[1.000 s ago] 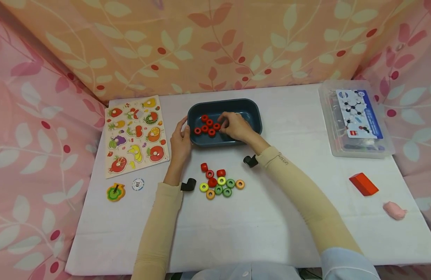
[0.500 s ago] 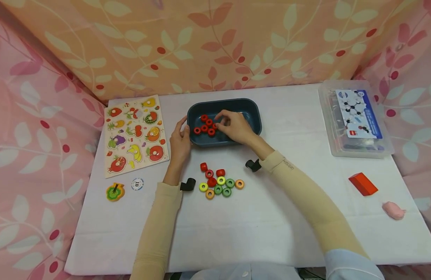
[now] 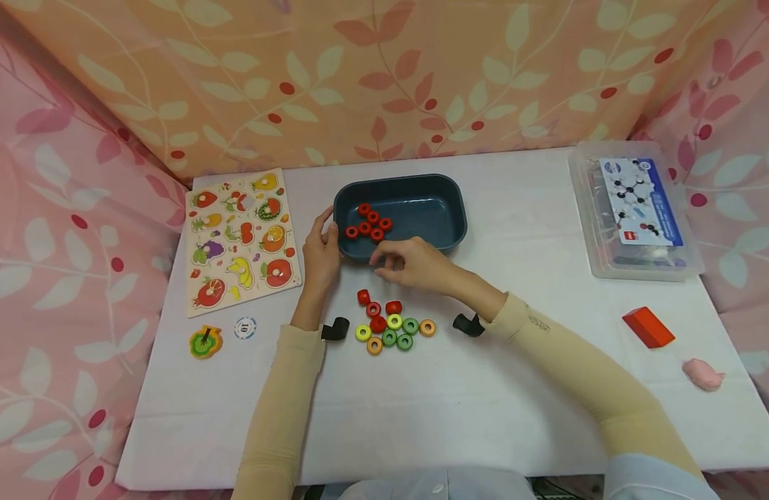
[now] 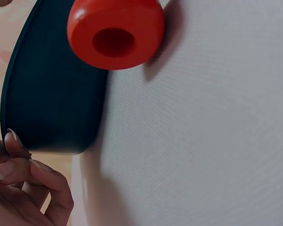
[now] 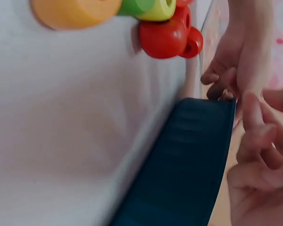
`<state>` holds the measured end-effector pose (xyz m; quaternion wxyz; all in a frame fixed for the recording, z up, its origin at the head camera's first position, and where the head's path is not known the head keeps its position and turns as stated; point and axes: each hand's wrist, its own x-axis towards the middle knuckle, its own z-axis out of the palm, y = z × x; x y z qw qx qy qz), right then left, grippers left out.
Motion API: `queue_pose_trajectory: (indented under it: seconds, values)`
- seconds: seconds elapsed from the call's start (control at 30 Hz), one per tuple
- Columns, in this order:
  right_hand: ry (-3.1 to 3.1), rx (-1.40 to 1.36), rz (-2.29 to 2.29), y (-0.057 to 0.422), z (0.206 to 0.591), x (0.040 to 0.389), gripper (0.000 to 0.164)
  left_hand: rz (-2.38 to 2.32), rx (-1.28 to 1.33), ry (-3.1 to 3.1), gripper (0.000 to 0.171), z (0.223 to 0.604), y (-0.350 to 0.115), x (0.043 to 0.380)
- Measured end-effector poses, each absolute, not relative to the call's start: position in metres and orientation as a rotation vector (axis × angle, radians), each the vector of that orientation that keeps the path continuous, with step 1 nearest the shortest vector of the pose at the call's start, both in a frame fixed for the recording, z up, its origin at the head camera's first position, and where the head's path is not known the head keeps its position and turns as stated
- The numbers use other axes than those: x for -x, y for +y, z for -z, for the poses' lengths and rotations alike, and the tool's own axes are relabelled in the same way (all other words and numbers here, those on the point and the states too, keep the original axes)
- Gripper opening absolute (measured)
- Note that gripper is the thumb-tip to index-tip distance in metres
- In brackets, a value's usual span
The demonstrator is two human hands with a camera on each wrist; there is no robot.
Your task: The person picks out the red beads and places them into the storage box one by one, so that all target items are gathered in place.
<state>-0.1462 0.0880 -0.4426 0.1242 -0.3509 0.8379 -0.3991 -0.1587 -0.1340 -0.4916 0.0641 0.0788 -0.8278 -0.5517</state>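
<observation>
A dark blue tray (image 3: pixel 431 201) stands near the back of the table, with several red ring-shaped beads (image 3: pixel 386 224) grouped in its left half. My left hand (image 3: pixel 321 260) holds the tray's left end, and in the left wrist view its fingertips (image 4: pixel 15 143) meet the rim. Over the tray's front edge hovers my right hand (image 3: pixel 415 264), fingers loosely bent and nothing between them. In front of the tray lie red beads (image 3: pixel 378 324), yellow beads (image 3: pixel 363 339), green beads (image 3: pixel 406 348) and orange beads (image 3: pixel 374 352). A red bead (image 4: pixel 85 47) looms close in the left wrist view.
A wooden fruit puzzle board (image 3: pixel 259 258) lies left of the tray, with a tree-shaped piece (image 3: pixel 205 342) and a round token (image 3: pixel 245 328) before it. At the right are a clear plastic case (image 3: pixel 637 208), a red-orange block (image 3: pixel 649 328) and a pink pig figure (image 3: pixel 703 375).
My right hand has drawn back from inside the tray to its front edge, leaving the red beads there. The left hand stays at the tray's left end.
</observation>
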Motion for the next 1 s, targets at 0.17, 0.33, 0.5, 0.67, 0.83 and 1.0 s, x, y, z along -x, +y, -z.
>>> queue_pose_trajectory:
  seconds: [0.17,0.33,0.5,0.67,0.83,1.0]
  values:
    - [2.291,1.003,0.991,0.094,0.447,0.139,0.019,1.659,-0.249,-2.502,0.040,0.492,-0.134,0.159]
    - [2.160,1.020,0.902,0.100,0.454,0.135,0.027,1.650,-0.252,-2.509,0.040,0.492,-0.134,0.159]
    - [2.103,1.072,0.882,0.103,0.461,0.133,0.039,1.660,-0.221,-2.483,0.040,0.492,-0.134,0.158]
    - [2.096,1.087,0.911,0.103,0.466,0.133,0.041,1.664,-0.209,-2.462,0.039,0.492,-0.134,0.158]
    - [2.120,1.092,0.925,0.104,0.471,0.132,0.039,1.664,-0.212,-2.464,0.039,0.493,-0.134,0.158]
    - [2.154,1.092,0.916,0.104,0.476,0.132,0.036,1.658,-0.218,-2.476,0.039,0.493,-0.134,0.158]
